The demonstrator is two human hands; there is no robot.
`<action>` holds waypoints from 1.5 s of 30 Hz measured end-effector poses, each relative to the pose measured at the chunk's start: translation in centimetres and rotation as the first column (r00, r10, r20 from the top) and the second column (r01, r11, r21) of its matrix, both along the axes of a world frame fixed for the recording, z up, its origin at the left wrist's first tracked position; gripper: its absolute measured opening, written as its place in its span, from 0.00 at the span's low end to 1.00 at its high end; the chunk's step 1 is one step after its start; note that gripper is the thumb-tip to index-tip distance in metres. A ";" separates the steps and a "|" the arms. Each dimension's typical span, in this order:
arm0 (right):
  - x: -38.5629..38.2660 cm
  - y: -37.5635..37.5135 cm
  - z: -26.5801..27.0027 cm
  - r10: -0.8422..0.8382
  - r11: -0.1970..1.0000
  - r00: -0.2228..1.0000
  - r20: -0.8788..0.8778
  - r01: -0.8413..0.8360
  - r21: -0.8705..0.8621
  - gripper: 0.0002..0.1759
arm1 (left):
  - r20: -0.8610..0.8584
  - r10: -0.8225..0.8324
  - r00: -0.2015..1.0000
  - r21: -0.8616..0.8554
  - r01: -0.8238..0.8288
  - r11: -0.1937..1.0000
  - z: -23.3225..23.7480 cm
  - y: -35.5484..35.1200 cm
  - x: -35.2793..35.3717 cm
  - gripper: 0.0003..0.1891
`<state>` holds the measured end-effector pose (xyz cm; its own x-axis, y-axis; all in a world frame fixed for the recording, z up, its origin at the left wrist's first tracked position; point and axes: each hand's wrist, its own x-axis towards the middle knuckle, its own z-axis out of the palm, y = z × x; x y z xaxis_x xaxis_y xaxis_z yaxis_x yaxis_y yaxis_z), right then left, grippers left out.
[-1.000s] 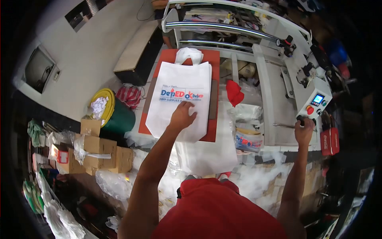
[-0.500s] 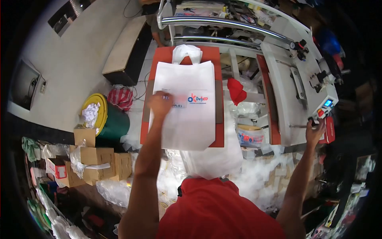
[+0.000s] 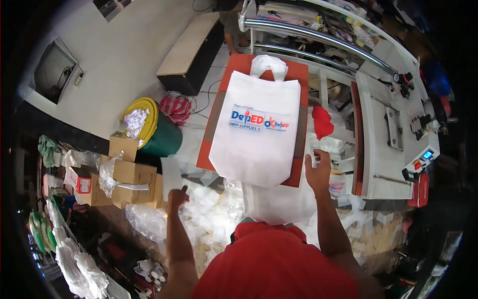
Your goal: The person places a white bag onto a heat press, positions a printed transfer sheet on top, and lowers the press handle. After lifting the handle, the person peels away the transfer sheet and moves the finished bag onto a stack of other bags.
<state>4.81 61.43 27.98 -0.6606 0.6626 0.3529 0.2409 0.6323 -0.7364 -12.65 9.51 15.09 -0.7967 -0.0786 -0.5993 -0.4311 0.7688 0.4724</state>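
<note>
A white fabric tote bag (image 3: 249, 159) lies flat on a reddish-brown board (image 3: 211, 149), its handles toward the far end. Blue and red prints reading "DepED SBFP SUPPLIES" and "OK DepED" show across its middle. My left hand (image 3: 178, 197) is low, left of the board, fingers pointing right and apart. A pale film sheet (image 3: 172, 172) appears just beyond that hand and overlaps it in this view. Beside the board's right edge, my right hand (image 3: 318, 172) is open with bent, parted fingers, holding nothing. More white bag material (image 3: 279, 202) hangs at the board's near edge.
At right stands a white press machine (image 3: 383, 164) with a lit control panel (image 3: 423, 158). A red cloth (image 3: 322, 122) sits between it and the board. Left are a green bin (image 3: 167, 134) and cardboard boxes (image 3: 134, 174). Film sheets litter the floor; another person (image 3: 231, 27) stands behind.
My left hand has moved off the bag, down and left, and the full DepED print now shows. My right hand has left the press controls and come to the board. The view has shifted.
</note>
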 end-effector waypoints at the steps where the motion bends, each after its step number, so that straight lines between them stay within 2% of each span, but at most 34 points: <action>1: 0.5 -0.1 0.2 0.022 0.999 1.000 0.015 -0.021 -0.026 0.17 | -0.263 -0.054 0.963 -0.024 0.050 0.998 -7.2 -1.9 -2.5 0.25; 2: 1.4 -0.2 0.0 0.055 0.998 0.998 -0.023 -0.055 -0.012 0.16 | -0.308 -0.114 0.944 -0.009 0.116 0.993 1.0 3.6 -2.5 0.23; 3: 2.6 -0.4 -0.1 0.065 0.998 0.998 -0.023 -0.065 -0.005 0.16 | -0.675 -0.379 0.633 -0.266 0.270 0.925 6.2 8.1 -2.1 0.22; 4: 3.9 -0.7 -0.1 0.079 0.996 0.996 0.042 -0.077 -0.046 0.15 | -0.657 -0.093 0.748 -0.006 0.117 0.993 12.4 13.0 -1.6 0.21; 5: 5.2 -0.9 -0.2 0.097 0.992 0.990 0.103 -0.088 -0.087 0.14 | -0.685 -0.040 0.727 0.162 0.206 0.965 13.0 15.3 -2.5 0.20; 7: 8.0 -1.2 -0.8 0.130 0.992 0.981 0.147 -0.129 -0.013 0.13 | -0.656 -0.135 0.743 0.108 0.269 0.957 12.7 19.3 -4.3 0.23; 9: 11.0 -0.9 -1.8 0.167 0.984 0.974 0.150 -0.173 0.030 0.12 | -0.497 -0.268 0.825 -0.131 0.234 0.963 11.5 21.9 -5.3 0.28; 10: 12.3 -0.9 -2.2 0.183 0.981 0.973 0.138 -0.189 0.034 0.12 | -0.508 -0.253 0.823 -0.132 0.216 0.967 10.2 22.4 -6.3 0.28; 12: 15.1 -0.3 -2.9 0.124 0.979 0.968 0.217 -0.083 -0.187 0.12 | -0.387 -0.271 0.881 -0.231 0.192 0.954 7.5 23.3 -7.6 0.32; 13: 16.3 0.1 -3.1 0.143 0.978 0.968 0.205 -0.106 -0.182 0.12 | -0.399 -0.252 0.882 -0.229 0.170 0.958 7.4 23.5 -7.7 0.32; 14: 17.0 0.7 -3.4 0.178 0.975 0.961 0.210 -0.143 -0.172 0.11 | -0.389 -0.160 0.907 0.133 0.227 0.965 7.6 23.3 -7.7 0.32; 15: 17.5 1.4 -3.7 0.218 0.969 0.952 0.217 -0.184 -0.164 0.11 | -0.354 -0.079 0.932 0.476 0.252 0.843 7.9 23.0 -7.5 0.33; 18: 18.2 4.1 -4.6 0.341 0.932 0.919 0.200 -0.301 -0.202 0.10 | -0.421 -0.011 0.907 0.410 0.201 0.890 8.6 24.0 -5.4 0.26; 19: 18.2 5.0 -4.9 0.407 0.900 0.894 0.188 -0.358 -0.248 0.10 | -0.496 -0.049 0.867 0.310 0.230 0.923 14.9 25.1 -1.0 0.24; 20: 18.0 5.8 -4.7 0.480 0.868 0.865 0.146 -0.443 -0.224 0.11 | -0.573 -0.144 0.807 0.226 0.325 0.918 18.0 25.6 1.8 0.21; 21: 17.9 6.8 -5.4 0.574 0.815 0.814 0.091 -0.557 -0.159 0.11 | -0.607 -0.177 0.774 0.100 0.295 0.950 20.1 26.1 4.6 0.23; 22: 17.9 8.0 -6.7 0.685 0.727 0.728 0.035 -0.680 -0.093 0.11 | -0.721 -0.058 0.691 0.195 0.283 0.939 20.2 26.1 7.2 0.26; 23: 18.3 8.1 -7.5 0.661 0.739 0.738 0.136 -0.611 -0.284 0.10 | -0.737 -0.065 0.673 0.189 0.298 0.936 23.3 25.6 11.3 0.28; 24: 18.3 8.4 -8.0 0.752 0.644 0.652 0.103 -0.691 -0.328 0.10 | -0.835 -0.052 0.547 0.137 0.299 0.944 24.5 24.3 14.5 0.29; 25: 18.4 8.2 -7.8 0.786 0.609 0.593 0.175 -0.695 -0.381 0.10 | -0.804 0.002 0.594 0.159 0.213 0.964 29.0 23.1 20.3 0.30; 26: 18.3 8.1 -7.9 0.836 0.548 0.486 0.255 -0.759 -0.351 0.09 | -0.864 0.041 0.502 0.146 0.172 0.974 32.1 21.4 25.7 0.28; 27: 18.0 8.4 -10.6 0.884 0.468 0.421 0.204 -0.792 -0.391 0.09 | -0.767 0.029 0.641 0.108 0.085 0.991 35.7 19.5 31.1 0.31; 28: 18.0 7.4 -10.8 0.861 0.458 0.352 0.367 -0.851 -0.257 0.09 | -0.691 -0.011 0.723 0.034 0.047 0.998 38.2 17.3 36.1 0.33; 29: 18.3 6.1 -10.7 0.853 0.425 0.258 0.454 -0.848 -0.316 0.10 | -0.666 -0.040 0.745 -0.034 0.024 0.999 39.0 15.4 40.4 0.31; 31: 21.3 2.9 -11.5 0.911 0.237 0.077 0.405 -0.901 -0.363 0.11 | -0.626 -0.060 0.778 -0.167 -0.058 0.984 40.1 12.6 50.0 0.30; 32: 22.4 1.3 -12.4 0.889 0.151 -0.045 0.456 -0.910 -0.385 0.12 | -0.631 -0.010 0.775 -0.172 -0.127 0.977 40.3 11.6 54.2 0.30; 33: 23.2 -0.3 -13.8 0.848 0.080 -0.153 0.507 -0.909 -0.409 0.13 | -0.564 -0.040 0.825 -0.221 -0.105 0.970 40.4 10.6 57.8 0.30; 34: 24.1 -2.3 -13.7 0.808 -0.070 -0.255 0.531 -0.937 -0.343 0.15 | -0.489 -0.071 0.869 -0.260 -0.068 0.963 40.3 9.8 60.6 0.30; 35: 24.1 -4.6 -13.3 0.793 -0.109 -0.289 0.537 -0.933 -0.342 0.15 | -0.491 -0.030 0.871 -0.254 -0.110 0.961 39.9 8.7 62.2 0.30; 37: 27.4 -9.4 -12.2 0.689 -0.254 -0.463 0.557 -0.875 -0.413 0.16 | -0.216 -0.059 0.975 -0.429 -0.041 0.902 37.2 6.2 66.5 0.28; 39: 30.5 -14.0 -12.5 0.679 -0.309 -0.488 0.548 -0.867 -0.390 0.16 | -0.104 -0.005 0.995 -0.439 -0.041 0.898 32.9 2.5 70.2 0.24; 42: 35.1 -18.0 -15.0 0.676 -0.353 -0.501 0.540 -0.864 -0.360 0.17 | 0.066 0.059 0.996 -0.487 -0.019 0.873 30.6 -0.9 75.9 0.23; 43: 37.0 -18.9 -14.9 0.678 -0.369 -0.503 0.535 -0.863 -0.344 0.17 | 0.066 0.052 0.996 -0.480 -0.014 0.877 30.9 -2.1 78.2 0.23; 45: 40.6 -19.5 -14.9 0.641 -0.333 -0.479 0.600 -0.878 -0.344 0.18 | -0.027 0.271 0.962 -0.394 -0.260 0.882 31.7 -5.1 83.5 0.24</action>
